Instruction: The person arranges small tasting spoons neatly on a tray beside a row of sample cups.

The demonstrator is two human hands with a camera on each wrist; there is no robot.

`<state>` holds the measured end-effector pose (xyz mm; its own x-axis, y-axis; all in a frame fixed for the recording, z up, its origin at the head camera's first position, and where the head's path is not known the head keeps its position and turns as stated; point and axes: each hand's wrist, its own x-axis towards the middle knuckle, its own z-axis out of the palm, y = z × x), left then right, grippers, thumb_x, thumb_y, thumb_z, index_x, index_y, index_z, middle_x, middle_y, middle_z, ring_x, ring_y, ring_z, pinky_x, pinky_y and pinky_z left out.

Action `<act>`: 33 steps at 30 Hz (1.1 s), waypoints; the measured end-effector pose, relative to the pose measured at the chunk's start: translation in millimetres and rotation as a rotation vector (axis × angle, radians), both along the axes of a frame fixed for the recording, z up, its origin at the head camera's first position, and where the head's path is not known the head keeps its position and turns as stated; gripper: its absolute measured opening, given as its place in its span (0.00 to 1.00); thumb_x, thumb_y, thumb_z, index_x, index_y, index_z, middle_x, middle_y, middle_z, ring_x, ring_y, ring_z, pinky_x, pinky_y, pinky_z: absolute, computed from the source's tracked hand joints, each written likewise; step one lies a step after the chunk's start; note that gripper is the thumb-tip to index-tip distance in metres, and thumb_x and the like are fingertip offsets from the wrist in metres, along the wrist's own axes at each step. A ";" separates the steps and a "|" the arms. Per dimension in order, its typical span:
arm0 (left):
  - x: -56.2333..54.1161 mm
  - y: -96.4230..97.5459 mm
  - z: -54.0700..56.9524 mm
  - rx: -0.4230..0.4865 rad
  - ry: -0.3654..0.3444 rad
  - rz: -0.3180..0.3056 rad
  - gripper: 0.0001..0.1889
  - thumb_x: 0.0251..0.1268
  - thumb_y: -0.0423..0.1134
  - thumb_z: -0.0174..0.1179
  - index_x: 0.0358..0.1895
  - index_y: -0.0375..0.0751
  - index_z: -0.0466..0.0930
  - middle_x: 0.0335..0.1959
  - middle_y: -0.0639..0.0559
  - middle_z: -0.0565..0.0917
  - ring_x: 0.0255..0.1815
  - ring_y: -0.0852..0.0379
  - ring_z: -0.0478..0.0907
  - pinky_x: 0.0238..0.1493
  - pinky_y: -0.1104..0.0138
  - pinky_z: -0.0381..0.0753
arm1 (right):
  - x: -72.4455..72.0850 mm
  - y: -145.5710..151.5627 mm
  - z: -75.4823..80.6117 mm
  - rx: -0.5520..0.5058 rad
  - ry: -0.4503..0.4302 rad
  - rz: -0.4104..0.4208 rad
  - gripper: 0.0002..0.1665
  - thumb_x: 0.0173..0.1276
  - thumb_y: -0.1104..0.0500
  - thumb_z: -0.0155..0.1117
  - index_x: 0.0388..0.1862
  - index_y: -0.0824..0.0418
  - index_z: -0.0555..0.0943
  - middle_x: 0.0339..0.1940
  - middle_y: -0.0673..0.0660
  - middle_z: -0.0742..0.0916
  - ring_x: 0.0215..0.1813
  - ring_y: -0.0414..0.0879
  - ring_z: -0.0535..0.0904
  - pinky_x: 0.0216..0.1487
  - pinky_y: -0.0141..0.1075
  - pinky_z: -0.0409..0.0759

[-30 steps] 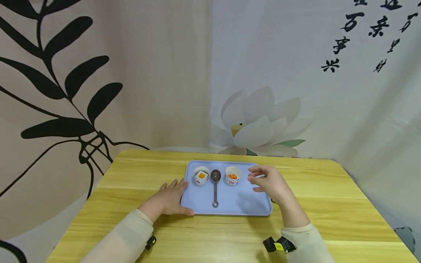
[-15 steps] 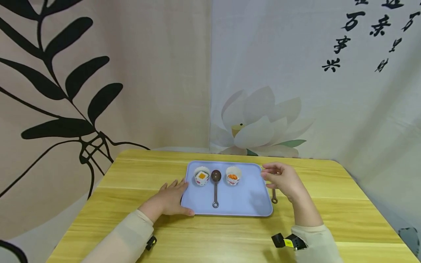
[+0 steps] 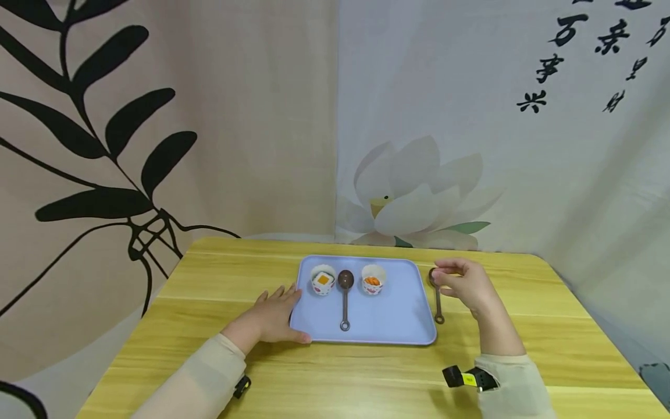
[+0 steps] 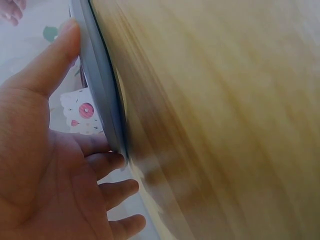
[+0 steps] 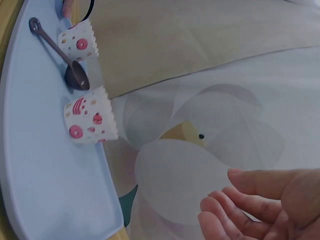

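My left hand (image 3: pixel 274 317) lies against the left edge of a pale blue tray (image 3: pixel 387 317), fingers spread; the left wrist view shows thumb and fingers touching the rim. On the tray stand a printed paper cup (image 3: pixel 323 280) with a white and orange-yellow piece inside, and another cup (image 3: pixel 373 280) holding orange pieces. Between them lies a brown measuring spoon (image 3: pixel 345 297). My right hand (image 3: pixel 471 288) hovers right of the tray over a second brown spoon (image 3: pixel 438 305) on the table, partly covering its bowl. In the right wrist view this hand's loosely bent fingers hold nothing.
Everything stands on a yellow wood-grain table (image 3: pixel 335 378). Behind its far edge hangs a printed curtain (image 3: pixel 262 145) with dark leaves, a pale lotus and black characters. A dark cable-like curve (image 3: pixel 26 398) shows at the lower left.
My right hand has moved right, from over the tray's right side to beyond it, uncovering more of the spoon on the table. My left hand, the tray and the cups stay put.
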<state>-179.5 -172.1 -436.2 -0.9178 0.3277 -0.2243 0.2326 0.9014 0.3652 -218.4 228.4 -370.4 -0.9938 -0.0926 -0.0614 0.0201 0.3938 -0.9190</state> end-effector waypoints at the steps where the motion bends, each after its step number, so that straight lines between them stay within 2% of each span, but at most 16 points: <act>1: 0.0 0.1 0.0 0.002 -0.001 0.000 0.61 0.49 0.70 0.69 0.77 0.31 0.55 0.79 0.35 0.54 0.78 0.32 0.49 0.74 0.36 0.44 | -0.8 1.3 -1.5 0.003 -0.003 -0.002 0.27 0.73 0.62 0.63 0.65 0.75 0.72 0.55 0.68 0.80 0.44 0.42 0.84 0.50 0.44 0.85; 9: -0.1 -1.0 -1.6 -0.001 0.003 0.001 0.62 0.48 0.70 0.69 0.77 0.31 0.55 0.79 0.35 0.54 0.79 0.33 0.49 0.74 0.37 0.44 | -8.6 11.1 -16.0 -0.005 -0.042 -0.044 0.25 0.74 0.62 0.62 0.64 0.74 0.73 0.56 0.67 0.81 0.45 0.42 0.84 0.48 0.42 0.86; 12: -0.3 -1.0 -2.2 -0.002 0.001 0.000 0.62 0.48 0.70 0.69 0.77 0.31 0.55 0.79 0.35 0.54 0.79 0.33 0.49 0.74 0.37 0.44 | -11.1 14.8 -21.4 -0.012 -0.058 -0.058 0.25 0.74 0.62 0.63 0.64 0.74 0.73 0.54 0.65 0.82 0.45 0.41 0.84 0.48 0.41 0.86; 18: -0.9 -1.0 -1.9 -0.001 -0.001 -0.001 0.62 0.48 0.70 0.69 0.77 0.30 0.55 0.79 0.35 0.54 0.79 0.33 0.49 0.74 0.37 0.44 | -16.2 20.1 -31.8 -0.012 -0.084 -0.080 0.25 0.74 0.64 0.62 0.64 0.75 0.72 0.48 0.61 0.84 0.49 0.51 0.84 0.47 0.40 0.86; 22: -1.0 -1.3 -1.8 -0.002 0.000 0.000 0.62 0.48 0.71 0.69 0.77 0.31 0.55 0.79 0.35 0.54 0.79 0.33 0.49 0.74 0.37 0.44 | -18.5 23.2 -39.6 -0.018 -0.111 -0.088 0.25 0.74 0.67 0.59 0.65 0.78 0.70 0.44 0.59 0.85 0.46 0.49 0.84 0.45 0.38 0.86; 27: -0.5 -1.4 -1.9 -0.003 -0.006 0.005 0.62 0.47 0.71 0.69 0.78 0.31 0.55 0.79 0.36 0.54 0.79 0.33 0.49 0.74 0.37 0.44 | -21.2 26.6 -49.0 -0.027 -0.125 -0.086 0.26 0.72 0.71 0.59 0.66 0.80 0.67 0.46 0.64 0.85 0.42 0.45 0.83 0.44 0.38 0.86; 33: -0.5 0.6 -0.5 0.001 -0.011 0.005 0.62 0.48 0.70 0.69 0.78 0.31 0.55 0.79 0.35 0.54 0.79 0.33 0.49 0.74 0.37 0.43 | -24.4 29.8 -56.8 0.000 -0.169 -0.102 0.28 0.72 0.68 0.63 0.66 0.79 0.67 0.48 0.68 0.84 0.40 0.45 0.83 0.44 0.40 0.86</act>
